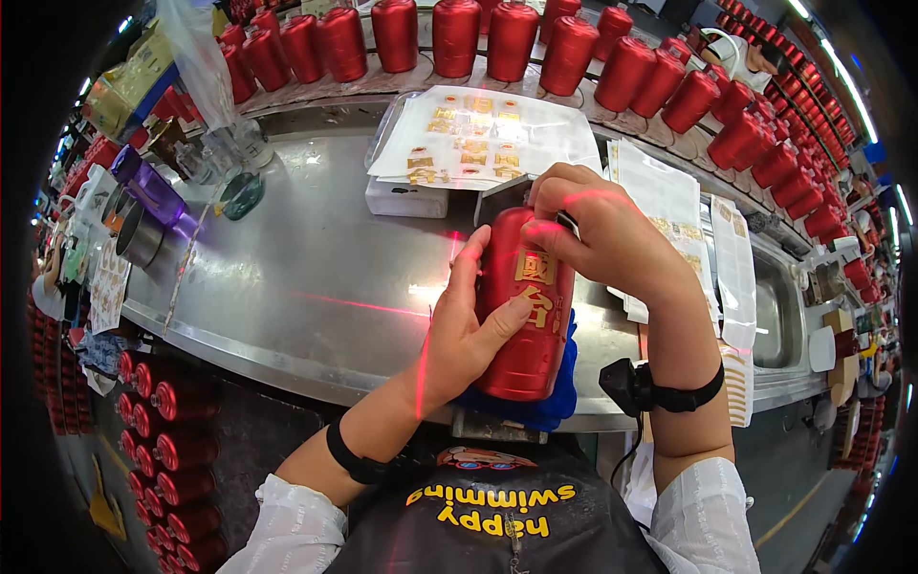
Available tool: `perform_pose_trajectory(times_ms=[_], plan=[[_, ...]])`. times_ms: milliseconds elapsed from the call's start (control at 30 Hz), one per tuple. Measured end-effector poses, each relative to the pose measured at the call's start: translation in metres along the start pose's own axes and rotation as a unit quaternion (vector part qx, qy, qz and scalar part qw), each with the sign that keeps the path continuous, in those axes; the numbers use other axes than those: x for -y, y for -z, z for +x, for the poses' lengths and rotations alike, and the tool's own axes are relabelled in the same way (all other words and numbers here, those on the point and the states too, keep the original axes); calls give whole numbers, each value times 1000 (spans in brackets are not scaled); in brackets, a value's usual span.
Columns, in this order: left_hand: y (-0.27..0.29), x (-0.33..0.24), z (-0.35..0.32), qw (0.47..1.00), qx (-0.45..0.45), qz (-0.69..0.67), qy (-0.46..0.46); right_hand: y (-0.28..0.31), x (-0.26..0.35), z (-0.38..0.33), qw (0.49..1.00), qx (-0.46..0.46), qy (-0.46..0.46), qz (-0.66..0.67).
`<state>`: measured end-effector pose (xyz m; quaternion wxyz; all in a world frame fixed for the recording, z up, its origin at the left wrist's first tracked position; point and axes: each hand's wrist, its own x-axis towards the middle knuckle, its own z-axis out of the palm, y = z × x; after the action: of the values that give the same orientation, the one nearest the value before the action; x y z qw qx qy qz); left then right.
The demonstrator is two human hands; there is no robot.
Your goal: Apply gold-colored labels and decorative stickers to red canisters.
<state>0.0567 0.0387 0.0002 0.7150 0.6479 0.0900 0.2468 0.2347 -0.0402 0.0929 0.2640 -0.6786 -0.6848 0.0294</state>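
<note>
A glossy red bottle with gold characters on its front lies tilted before me, its neck end pointing away. My left hand is wrapped round its left side, the thumb across the front below the characters. At the bottle's upper end, my right hand is closed, its curled fingers and thumb against the surface just above the gold lettering. Whatever those fingers pinch, if anything, is hidden. Under the bottle's lower right side shows a blue cloth. Sheets of gold decals lie just beyond the bottle.
Red bottles line a curved ledge along the back. More decal sheets lie right, before a metal sink. A purple bottle and a green glass dish stand left on the steel table. Another person sits far right.
</note>
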Motion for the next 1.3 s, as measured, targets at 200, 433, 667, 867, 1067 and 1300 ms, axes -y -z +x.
perform_pose_trajectory(times_ms=[200,433,667,867,1067,1300], plan=[[7,-1,3,999,1,-43,17,-12,-6,-5,990,-91,-102,42],[19,-1,7,985,18,-161,59,-49,13,-65,897,-120,-304,297],[7,-6,5,991,10,-127,38,-71,20,-81,925,-157,-228,261],[10,-8,8,986,9,-155,56,-73,19,-76,902,-172,-228,323],[9,-4,9,999,2,-31,35,-73,17,-77,901,-166,-240,322],[6,-3,10,1000,-9,-12,25,-73,15,-79,895,-153,-244,341]])
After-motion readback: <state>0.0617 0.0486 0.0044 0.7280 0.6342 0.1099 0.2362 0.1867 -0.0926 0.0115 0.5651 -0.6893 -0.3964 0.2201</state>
